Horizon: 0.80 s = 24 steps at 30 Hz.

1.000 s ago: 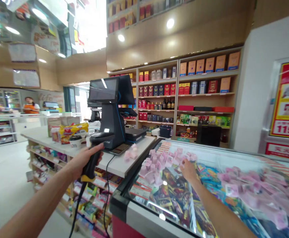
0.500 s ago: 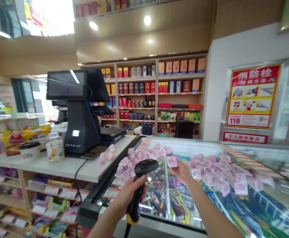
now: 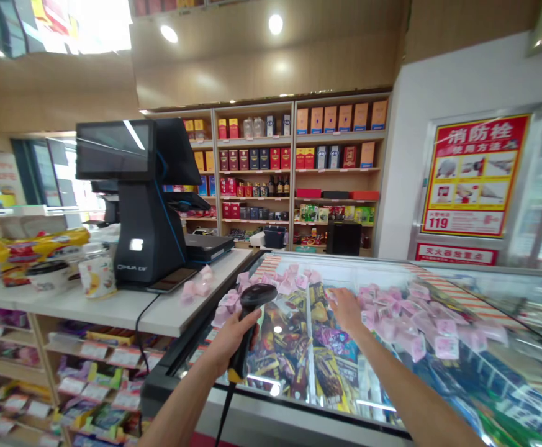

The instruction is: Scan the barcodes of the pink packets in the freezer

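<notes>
My left hand (image 3: 236,338) is wrapped round the grip of a black barcode scanner (image 3: 257,295) with a yellow band near its base, its cord trailing down. The scanner's head points right, over the glass top of a chest freezer (image 3: 280,428). Farther right, my right hand (image 3: 346,310) reaches over the glass with fingers closed on a small pink labelled piece (image 3: 330,294), mostly hidden by them. Similar pink pieces (image 3: 410,310) with white printed labels lie heaped just right of that hand. Another group of pink pieces (image 3: 293,279) sits behind the scanner.
Left of the freezer stands a white counter (image 3: 159,320) with a black point-of-sale terminal (image 3: 143,230), a few pink pieces (image 3: 198,285) and a patterned cup (image 3: 97,273). Its cable (image 3: 138,335) hangs in front. Colourful packets show through the freezer glass. Shelves (image 3: 293,167) of boxes line the back.
The scanner and my left hand have shifted left and slightly up. My right hand has turned and moved slightly up, so the pink piece's label no longer faces me. The view has shifted slightly.
</notes>
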### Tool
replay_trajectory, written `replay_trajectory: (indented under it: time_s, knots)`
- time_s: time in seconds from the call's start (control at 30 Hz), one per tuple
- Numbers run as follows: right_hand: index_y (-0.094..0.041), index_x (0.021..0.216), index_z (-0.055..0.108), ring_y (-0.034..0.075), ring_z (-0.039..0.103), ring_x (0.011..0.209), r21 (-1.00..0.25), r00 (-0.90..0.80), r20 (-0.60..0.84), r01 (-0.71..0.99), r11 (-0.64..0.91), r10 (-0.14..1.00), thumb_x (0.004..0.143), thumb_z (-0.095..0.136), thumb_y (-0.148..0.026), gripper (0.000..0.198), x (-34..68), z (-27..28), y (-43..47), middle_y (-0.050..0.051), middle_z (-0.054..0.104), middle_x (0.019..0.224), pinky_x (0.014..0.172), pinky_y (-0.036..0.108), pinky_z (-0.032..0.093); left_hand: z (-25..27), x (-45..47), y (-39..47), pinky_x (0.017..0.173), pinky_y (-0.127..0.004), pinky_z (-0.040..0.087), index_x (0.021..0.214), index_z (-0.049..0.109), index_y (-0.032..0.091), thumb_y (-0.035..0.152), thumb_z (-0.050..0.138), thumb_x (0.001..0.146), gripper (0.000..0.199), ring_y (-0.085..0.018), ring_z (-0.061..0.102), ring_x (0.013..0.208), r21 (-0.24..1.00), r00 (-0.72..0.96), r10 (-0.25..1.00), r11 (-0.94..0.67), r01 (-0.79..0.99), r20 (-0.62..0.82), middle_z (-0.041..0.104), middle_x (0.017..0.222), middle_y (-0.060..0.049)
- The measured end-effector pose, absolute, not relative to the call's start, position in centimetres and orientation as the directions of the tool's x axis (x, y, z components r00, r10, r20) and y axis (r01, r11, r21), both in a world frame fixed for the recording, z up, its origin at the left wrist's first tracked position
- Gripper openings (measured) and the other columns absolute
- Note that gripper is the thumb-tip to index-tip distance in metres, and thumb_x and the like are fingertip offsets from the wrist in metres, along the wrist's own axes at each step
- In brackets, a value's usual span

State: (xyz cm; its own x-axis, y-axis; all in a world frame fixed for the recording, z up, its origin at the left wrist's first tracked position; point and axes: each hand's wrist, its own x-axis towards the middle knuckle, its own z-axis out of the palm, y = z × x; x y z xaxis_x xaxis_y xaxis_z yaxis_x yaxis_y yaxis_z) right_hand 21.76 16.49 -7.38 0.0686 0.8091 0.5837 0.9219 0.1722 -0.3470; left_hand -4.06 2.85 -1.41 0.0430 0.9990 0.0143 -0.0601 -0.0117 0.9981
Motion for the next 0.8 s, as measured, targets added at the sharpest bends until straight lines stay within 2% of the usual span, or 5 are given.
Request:
replay_trajectory:
  time_s: [0.13, 0.33, 0.47, 0.63, 0.8]
  knots:
    - [-0.022, 0.093, 0.056, 0.023, 0.047, 0.090, -0.044, -0.002, 0.540, 0.999, 0.031, 0.842, 0.074, 0.045, -0.021, 0.022, 22.6, -7.5, 16.4, 0.008, 0.055, 0.091, 0.074, 0.037, 0.027, -1.2, -4.9, 2.6, 0.040, -0.017, 0.032, 0.069, 0.048, 0.014, 0.043, 0.057, 0.064, 0.030, -0.005, 0.042, 0.040, 0.995, -0.004, 1.000, 0.000, -0.099, 0.000, 0.048, 0.049, 0.005]
    - [-0.018, 0.084, 0.059, 0.025, 0.047, 0.088, 0.063, 0.041, 0.562, 0.994, -0.093, 0.826, 0.076, 0.041, -0.018, 0.020, 25.0, -7.5, 16.6, 0.010, 0.057, 0.087, 0.075, 0.042, 0.025, -1.7, -7.3, 1.9, 0.041, -0.018, 0.033, 0.068, 0.048, 0.015, 0.044, 0.058, 0.062, 0.031, -0.006, 0.043, 0.040, 0.991, -0.039, 0.999, 0.027, -0.128, -0.032, 0.048, 0.049, 0.005]
    - [-0.017, 0.094, 0.056, 0.026, 0.044, 0.098, -0.010, 0.042, 0.615, 0.999, -0.045, 0.787, 0.076, 0.041, -0.021, 0.024, 24.3, -7.1, 17.9, 0.011, 0.054, 0.104, 0.081, 0.043, 0.025, -2.1, -9.1, 2.1, 0.041, -0.018, 0.034, 0.068, 0.049, 0.015, 0.046, 0.056, 0.063, 0.032, -0.005, 0.042, 0.039, 0.994, -0.068, 0.997, 0.018, -0.105, -0.025, 0.049, 0.049, 0.005]
    - [-0.014, 0.105, 0.051, 0.021, 0.050, 0.096, -0.277, -0.111, 0.452, 0.926, 0.258, 0.885, 0.074, 0.042, -0.030, 0.035, 16.3, -6.8, 21.2, 0.011, 0.057, 0.104, 0.078, 0.030, 0.034, -2.2, -10.0, 2.3, 0.040, -0.018, 0.033, 0.068, 0.048, 0.015, 0.046, 0.055, 0.064, 0.032, -0.006, 0.043, 0.040, 0.993, -0.071, 0.997, 0.029, -0.110, -0.037, 0.048, 0.050, 0.005]
    - [-0.014, 0.104, 0.051, 0.025, 0.052, 0.094, -0.328, -0.086, 0.380, 0.918, 0.221, 0.921, 0.069, 0.048, -0.027, 0.038, 10.6, -7.0, 23.4, 0.014, 0.058, 0.100, 0.074, 0.033, 0.036, -2.1, -9.6, 2.0, 0.040, -0.018, 0.032, 0.068, 0.048, 0.015, 0.046, 0.055, 0.065, 0.032, -0.005, 0.041, 0.039, 0.995, -0.037, 0.999, 0.036, -0.097, -0.040, 0.048, 0.050, 0.005]
